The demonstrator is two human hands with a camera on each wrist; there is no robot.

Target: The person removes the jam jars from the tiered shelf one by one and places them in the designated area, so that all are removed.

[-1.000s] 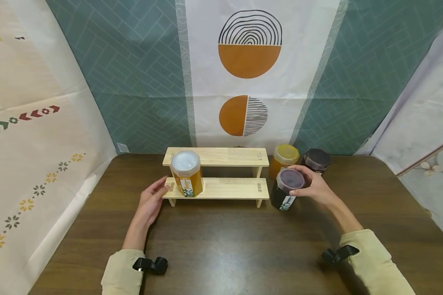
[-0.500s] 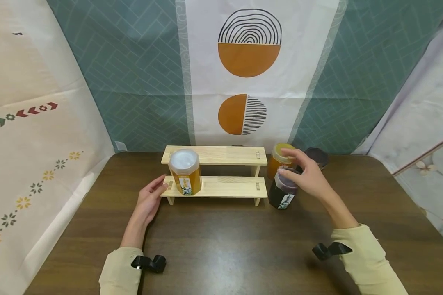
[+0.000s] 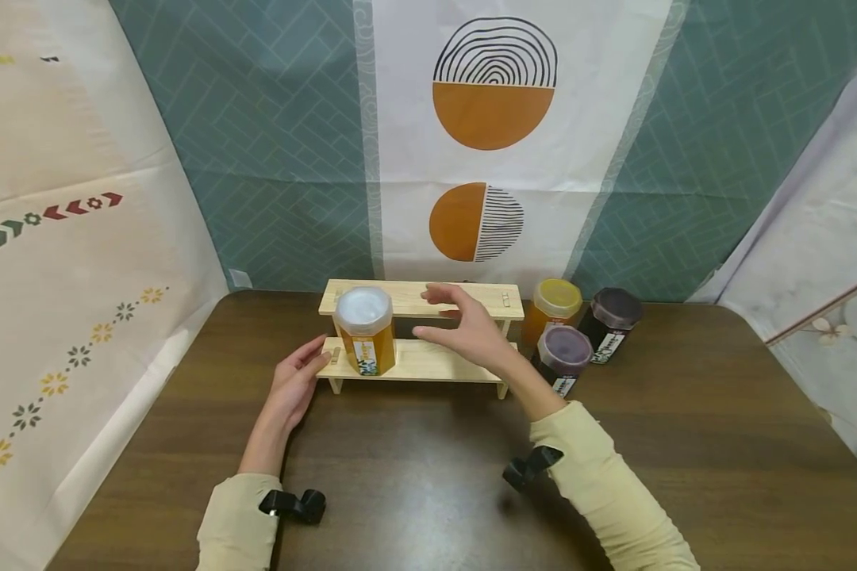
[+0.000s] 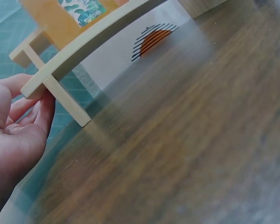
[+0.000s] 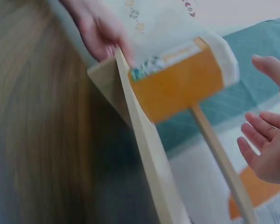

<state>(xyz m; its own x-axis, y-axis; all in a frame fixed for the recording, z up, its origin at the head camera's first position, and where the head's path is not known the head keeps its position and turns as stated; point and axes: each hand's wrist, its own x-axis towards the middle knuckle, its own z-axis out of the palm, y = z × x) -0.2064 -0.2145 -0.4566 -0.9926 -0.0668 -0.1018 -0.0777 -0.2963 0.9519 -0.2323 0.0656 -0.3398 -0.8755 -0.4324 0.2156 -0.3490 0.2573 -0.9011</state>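
A two-tier wooden shelf (image 3: 436,367) stands on the table in the head view. My left hand (image 3: 293,388) pinches the left end of its lower board; the left wrist view shows the thumb above and fingers curled below. On that board, near the left end, an amber jar of what looks like honey (image 3: 367,341) stands upright under a whitish lid. Over the shelf, right of this jar, my right hand (image 3: 471,329) hovers with thumb and fingers spread. It holds nothing. In the right wrist view, the amber jar (image 5: 182,84) is apart from the right hand's fingers.
Right of the shelf are three more jars: an amber one with a yellow lid (image 3: 557,300), a dark one with a purplish lid (image 3: 566,349), and a dark one with a black lid (image 3: 616,311). A patterned cloth (image 3: 293,159) hangs behind the table (image 3: 400,460).
My right hand has let go of the purplish-lidded jar, lifted, and moved left over the shelf. That jar stays beside the other two. My left hand keeps its hold on the shelf.
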